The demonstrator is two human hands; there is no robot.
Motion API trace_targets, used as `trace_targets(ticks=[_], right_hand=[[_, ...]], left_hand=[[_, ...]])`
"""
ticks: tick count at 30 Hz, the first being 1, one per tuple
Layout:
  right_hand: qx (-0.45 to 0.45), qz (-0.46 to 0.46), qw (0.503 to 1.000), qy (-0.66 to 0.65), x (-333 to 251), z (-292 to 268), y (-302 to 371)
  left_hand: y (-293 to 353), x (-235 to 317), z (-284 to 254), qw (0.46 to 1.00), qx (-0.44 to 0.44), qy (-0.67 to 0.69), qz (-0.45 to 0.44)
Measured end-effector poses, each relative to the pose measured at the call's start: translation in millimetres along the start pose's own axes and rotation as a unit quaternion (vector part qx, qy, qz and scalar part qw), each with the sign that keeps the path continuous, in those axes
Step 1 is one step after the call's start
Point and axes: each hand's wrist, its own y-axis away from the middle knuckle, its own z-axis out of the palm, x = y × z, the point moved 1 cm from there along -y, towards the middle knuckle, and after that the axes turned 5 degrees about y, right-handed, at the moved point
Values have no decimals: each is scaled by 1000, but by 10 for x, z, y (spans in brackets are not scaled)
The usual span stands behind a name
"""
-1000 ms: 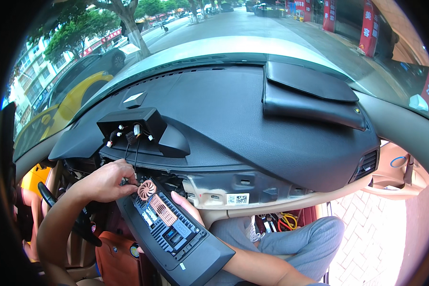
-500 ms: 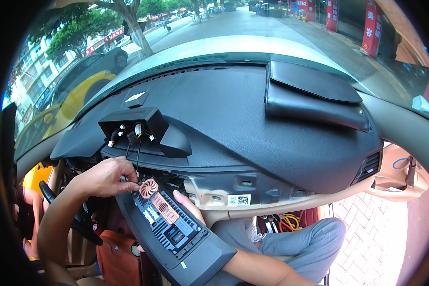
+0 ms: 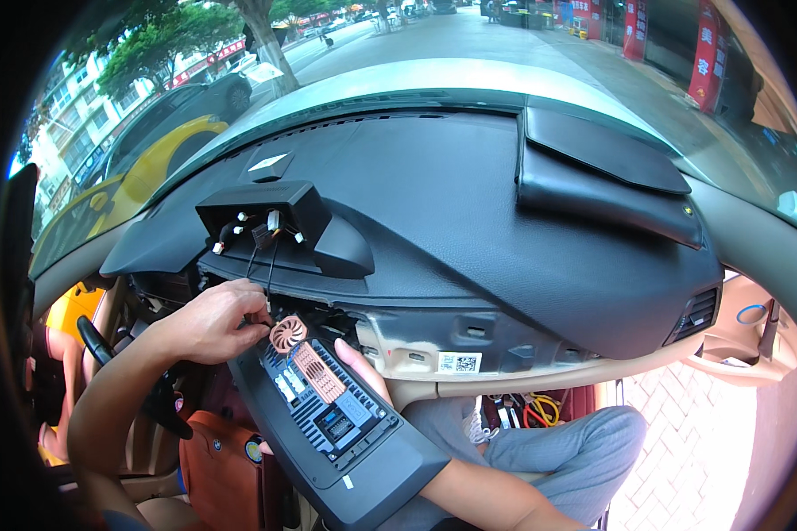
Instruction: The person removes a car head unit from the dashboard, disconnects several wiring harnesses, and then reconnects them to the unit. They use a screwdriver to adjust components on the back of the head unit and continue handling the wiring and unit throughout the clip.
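Car front, dashboard across the middle of the frame. The black unit lies aslant at lower centre, finned back up, its copper-coloured fan at the upper end.

Right hand: grip closed on the unit, thumb along the right edge, most of the hand hidden beneath. Left hand: grip narrow, thumb and fingers drawn together just beside the fan, where the dark cables run down from the housing at centre left. I cannot tell whether a cable end sits between the fingertips; too small and half covered.

The step in hand looks like close work on the wiring at the unit's upper corner. To do it well, I judge: let the right hand bear all the weight, so nothing hangs from the wires. Hold the unit near enough to the housing for the cables to stay slack. Pinch any plug by its body, not its wire, and move it straight, without rocking. Mind the fan blades close by, and leave the loose white connectors at the housing mouth unsnagged. A wobble at the lower end would likely tug the joint, so steadiness matters more than force.
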Motion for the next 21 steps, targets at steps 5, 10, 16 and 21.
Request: trace_targets(ticks=[5,10,16,21], right_hand=[[-5,13,1000,5,16,52,19],[-22,20,998,-54,-16,16,-25],[7,-19,999,-37,-7,25,-28],[20,-31,999,16,5,49,-26]], left_hand=[[22,-129,24,994,27,5,105],[33,-296,79,987,44,54,146],[-20,-335,-10,988,-5,19,153],[-15,-309,0,988,-3,29,151]])
